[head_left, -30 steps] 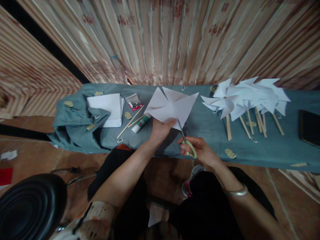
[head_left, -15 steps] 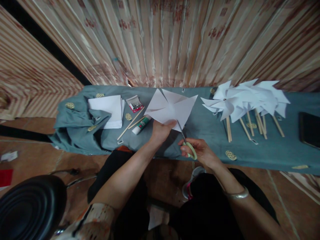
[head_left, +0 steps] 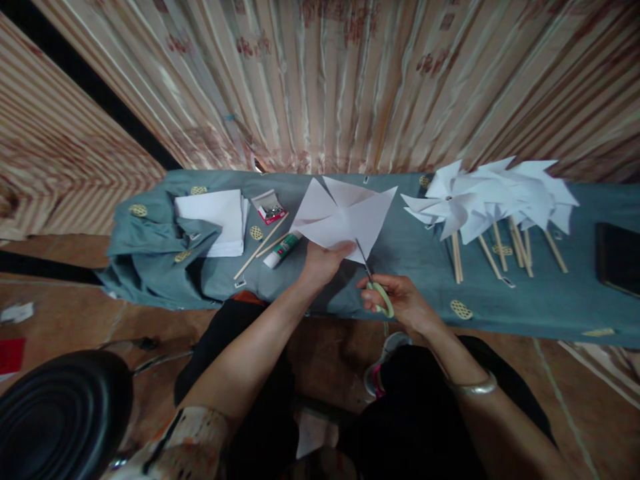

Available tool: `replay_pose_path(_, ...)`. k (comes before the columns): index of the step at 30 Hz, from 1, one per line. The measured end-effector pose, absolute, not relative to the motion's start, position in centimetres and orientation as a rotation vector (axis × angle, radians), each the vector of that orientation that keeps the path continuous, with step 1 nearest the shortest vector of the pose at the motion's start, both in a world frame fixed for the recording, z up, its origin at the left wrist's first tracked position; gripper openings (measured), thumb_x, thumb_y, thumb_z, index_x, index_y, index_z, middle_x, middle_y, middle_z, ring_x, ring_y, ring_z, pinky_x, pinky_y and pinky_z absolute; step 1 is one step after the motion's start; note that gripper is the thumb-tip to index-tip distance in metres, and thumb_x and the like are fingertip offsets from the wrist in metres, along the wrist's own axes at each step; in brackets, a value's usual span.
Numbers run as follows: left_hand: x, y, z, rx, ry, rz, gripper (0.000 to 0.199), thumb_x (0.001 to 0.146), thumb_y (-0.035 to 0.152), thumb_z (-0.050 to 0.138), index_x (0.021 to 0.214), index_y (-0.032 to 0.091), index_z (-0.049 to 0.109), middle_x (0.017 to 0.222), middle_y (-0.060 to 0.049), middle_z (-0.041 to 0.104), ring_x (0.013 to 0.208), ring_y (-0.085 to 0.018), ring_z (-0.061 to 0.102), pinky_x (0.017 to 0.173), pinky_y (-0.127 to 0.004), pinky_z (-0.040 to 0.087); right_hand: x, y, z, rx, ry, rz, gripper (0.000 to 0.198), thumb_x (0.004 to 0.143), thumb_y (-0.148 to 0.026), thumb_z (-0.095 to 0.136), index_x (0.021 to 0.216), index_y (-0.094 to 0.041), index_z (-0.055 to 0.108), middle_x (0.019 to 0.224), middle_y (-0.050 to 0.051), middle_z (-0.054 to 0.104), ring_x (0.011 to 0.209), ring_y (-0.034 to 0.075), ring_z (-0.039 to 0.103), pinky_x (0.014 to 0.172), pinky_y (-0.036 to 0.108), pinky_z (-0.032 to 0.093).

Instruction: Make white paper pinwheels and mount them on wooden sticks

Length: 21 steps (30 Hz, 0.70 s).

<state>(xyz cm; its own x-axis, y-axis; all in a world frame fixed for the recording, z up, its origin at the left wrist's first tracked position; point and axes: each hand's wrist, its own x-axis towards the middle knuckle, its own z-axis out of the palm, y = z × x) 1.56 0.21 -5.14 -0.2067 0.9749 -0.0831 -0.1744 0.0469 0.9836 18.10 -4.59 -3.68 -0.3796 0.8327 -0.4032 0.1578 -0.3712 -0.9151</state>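
Observation:
A square white sheet of paper [head_left: 345,217], with slits running in from its corners, is gripped along its near edge by my left hand [head_left: 324,261]. The thumb lies on top and the other fingers are hidden under the sheet. My right hand [head_left: 395,297] holds scissors [head_left: 383,299] with pale green handles. Their blades reach into the near corner of the paper, just right of my left thumb. To the left lie a glue stick [head_left: 283,250], two thin wooden sticks [head_left: 260,247] and an open small box [head_left: 270,207] of metal pins or tacks.
A stack of white paper [head_left: 213,220] lies at the left, partly under bunched cloth. Several white paper pinwheels [head_left: 453,203] on sticks overlap at the right. A dark phone-like object [head_left: 617,257] rests by the right edge. A grey-green cloth [head_left: 420,303] covers the narrow table.
Very little differs. The scissors and my right hand have shifted slightly up toward the paper, and the view has moved a touch.

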Motion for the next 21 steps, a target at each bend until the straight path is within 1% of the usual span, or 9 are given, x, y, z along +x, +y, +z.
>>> replay_pose_path(6,1.74,-0.32,-4.77,0.964,1.296,1.319,0.030,0.057,0.022,0.076,0.083,0.015,0.065,0.088,-0.007,0.072,0.081,-0.023,0.066,0.079,-0.038,0.054,18.26,-4.37,-3.22,-1.319,-1.418,1.795,0.048,0.062,-0.061,0.077,0.079,-0.018,0.067,0.059,-0.002,0.062,0.051,0.009,0.052,0.049,0.022,0.042)
replay_pose_path(11,2.04,-0.69,-4.71,0.991,1.269,1.293,0.026,0.056,0.022,0.075,0.078,0.015,0.064,0.085,-0.006,0.071,0.077,-0.022,0.065,0.078,-0.037,0.054,18.30,-4.26,-2.82,-1.327,-1.417,1.788,0.053,0.058,-0.066,0.076,0.078,-0.017,0.066,0.060,-0.001,0.063,0.052,0.009,0.054,0.050,0.021,0.043)
replay_pose_path(16,2.09,-0.80,-4.57,0.991,1.272,1.284,0.026,0.057,0.020,0.075,0.080,0.015,0.066,0.087,-0.007,0.071,0.079,-0.022,0.065,0.079,-0.038,0.053,18.41,-4.26,-2.85,-1.329,-1.420,1.782,0.050,0.061,-0.063,0.077,0.078,-0.018,0.067,0.060,-0.001,0.063,0.052,0.009,0.053,0.049,0.022,0.043)
replay_pose_path(21,1.98,-0.81,-4.46,0.989,1.269,1.286,0.026,0.057,0.020,0.075,0.081,0.015,0.066,0.086,-0.007,0.072,0.079,-0.022,0.065,0.079,-0.037,0.053,18.43,-4.24,-3.30,-1.319,-1.369,1.804,0.045,0.058,-0.056,0.082,0.077,-0.018,0.067,0.057,-0.002,0.062,0.050,0.009,0.052,0.047,0.021,0.041)
